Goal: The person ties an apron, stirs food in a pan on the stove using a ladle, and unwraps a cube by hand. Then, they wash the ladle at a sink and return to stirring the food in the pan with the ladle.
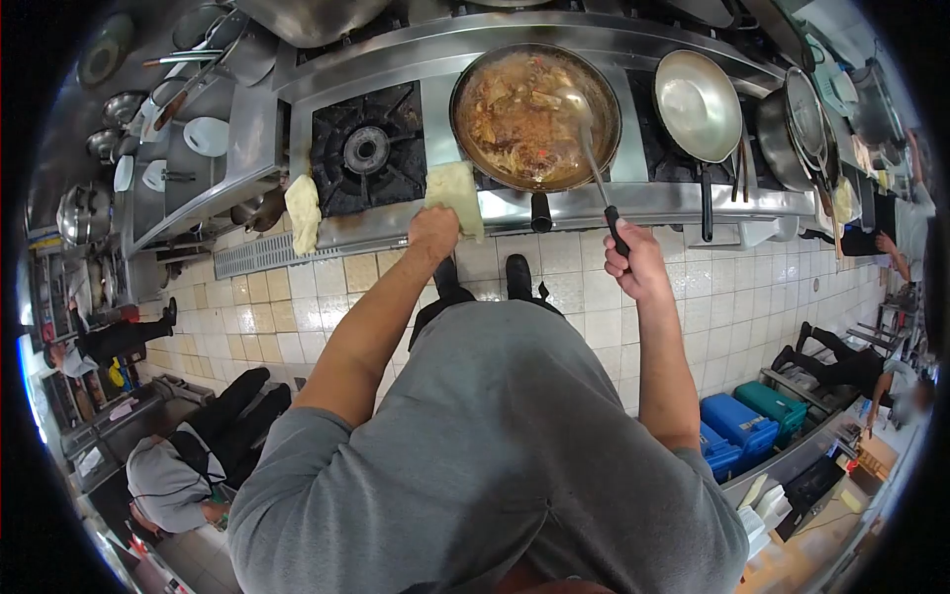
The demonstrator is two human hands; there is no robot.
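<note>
A large pan [465, 109] on the stove holds a brown stew [524, 114] with bits of red and pale pieces. My right hand [636, 259] is closed around the black handle of a ladle [598, 173], whose bowl dips into the stew at the pan's right side. My left hand [433, 233] is closed at the near edge of a folded yellowish cloth [452, 188], which lies over the stove front, left of the pan's handle [540, 212]. Its fingertips are mostly hidden from above.
An unlit-looking burner [366, 150] is to the left, beside another cloth [303, 213]. A frying pan [699, 107] sits on the right burner, handle toward me. Blue bins [737, 421] stand behind on the right. Other people [173, 475] are around the kitchen on both sides.
</note>
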